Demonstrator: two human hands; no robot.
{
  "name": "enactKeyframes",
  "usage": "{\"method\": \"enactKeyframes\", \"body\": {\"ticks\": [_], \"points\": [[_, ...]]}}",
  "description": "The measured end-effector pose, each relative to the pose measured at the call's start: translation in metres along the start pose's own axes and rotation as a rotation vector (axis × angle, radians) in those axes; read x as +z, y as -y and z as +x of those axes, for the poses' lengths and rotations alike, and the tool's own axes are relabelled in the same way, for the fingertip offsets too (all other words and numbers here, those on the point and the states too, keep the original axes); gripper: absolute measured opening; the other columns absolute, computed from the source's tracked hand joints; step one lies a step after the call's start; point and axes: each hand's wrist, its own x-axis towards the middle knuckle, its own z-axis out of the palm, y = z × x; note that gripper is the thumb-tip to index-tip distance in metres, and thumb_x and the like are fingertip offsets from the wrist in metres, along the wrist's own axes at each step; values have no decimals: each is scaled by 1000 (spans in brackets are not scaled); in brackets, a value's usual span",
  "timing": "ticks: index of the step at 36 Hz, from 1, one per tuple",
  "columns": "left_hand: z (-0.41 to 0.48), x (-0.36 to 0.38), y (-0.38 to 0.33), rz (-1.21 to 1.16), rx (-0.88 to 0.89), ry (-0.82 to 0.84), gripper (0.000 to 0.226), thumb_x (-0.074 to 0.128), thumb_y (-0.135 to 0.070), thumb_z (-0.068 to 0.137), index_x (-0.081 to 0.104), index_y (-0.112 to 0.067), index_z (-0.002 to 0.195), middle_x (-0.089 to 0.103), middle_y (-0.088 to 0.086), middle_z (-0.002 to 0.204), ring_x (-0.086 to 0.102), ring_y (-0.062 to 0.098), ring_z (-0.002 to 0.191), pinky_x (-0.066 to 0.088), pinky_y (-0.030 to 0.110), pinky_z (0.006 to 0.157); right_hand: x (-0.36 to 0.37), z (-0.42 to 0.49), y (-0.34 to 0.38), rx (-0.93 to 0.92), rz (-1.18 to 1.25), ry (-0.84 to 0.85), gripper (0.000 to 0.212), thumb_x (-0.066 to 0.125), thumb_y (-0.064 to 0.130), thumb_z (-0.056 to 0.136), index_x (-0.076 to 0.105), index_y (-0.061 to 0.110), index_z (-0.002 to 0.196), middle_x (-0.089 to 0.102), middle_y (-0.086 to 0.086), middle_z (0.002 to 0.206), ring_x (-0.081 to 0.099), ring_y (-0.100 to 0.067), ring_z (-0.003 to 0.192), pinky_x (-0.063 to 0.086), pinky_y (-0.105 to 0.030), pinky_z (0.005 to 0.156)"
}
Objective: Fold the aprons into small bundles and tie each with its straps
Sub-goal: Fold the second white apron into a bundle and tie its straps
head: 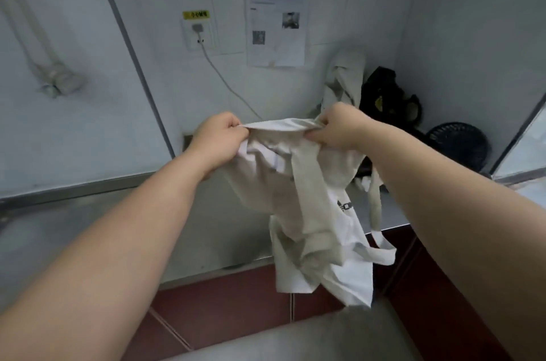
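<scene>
Two bare arms in shot, uncovered all the way along. Bare left forearm: smooth, broad, skin showing from the frame's lower edge to the wrist. Bare right forearm: likewise smooth and uncovered right up to the wrist. Bare left hand, rounded knuckles on show. Bare right hand, fleshy, knuckles softly rounded; nails too blurred to call.

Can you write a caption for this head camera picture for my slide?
Left hand and right hand hold a pale apron up by its top edge above a steel counter, straps dangling.
</scene>
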Motion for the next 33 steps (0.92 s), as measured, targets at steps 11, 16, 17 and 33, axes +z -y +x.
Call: {"method": "enactKeyframes", "body": {"ticks": [11, 16, 17, 33], "points": [[-67, -83, 41, 445, -257, 923, 9, 71, -5, 75, 65, -7, 68, 66, 4, 59, 64, 16, 53, 47, 20, 46, 54, -45, 85, -349, 65, -222, 15, 61, 18, 84, 66, 8, 94, 66, -9, 93, 56, -25, 90, 34, -28, 66], [-86, -96, 55, 111, -92, 973, 24, 76, -18, 76, 66, -17, 97, 74, -1, 89, 71, 15, 84, 57, 30, 77, 63, -61, 113, -334, 227, -61, 13, 72, 22, 78, 64, 12, 79, 63, -4, 76, 54, -14, 69, 38, -20, 55], [-90, -96, 58, -45, -38, 894, 27, 75, -19, 77, 65, -23, 102, 73, -4, 96, 69, 13, 91, 55, 28, 84, 66, -64, 122, -346, 247, -34, 14, 74, 24, 76, 63, 16, 78, 61, 1, 73, 52, -10, 65, 38, -15, 52], [-95, -99, 91, -924, -106, 113, 12, 56, -7, 92, 65, -14, 88, 72, -1, 75, 68, 13, 73, 55, 27, 72, 146, -93, 98, 420, 810, 276, 135, 64, 87, 43, 17, 21, 150, 35, 1, 149, 45, -26, 129, 43, -49, 101]]}}
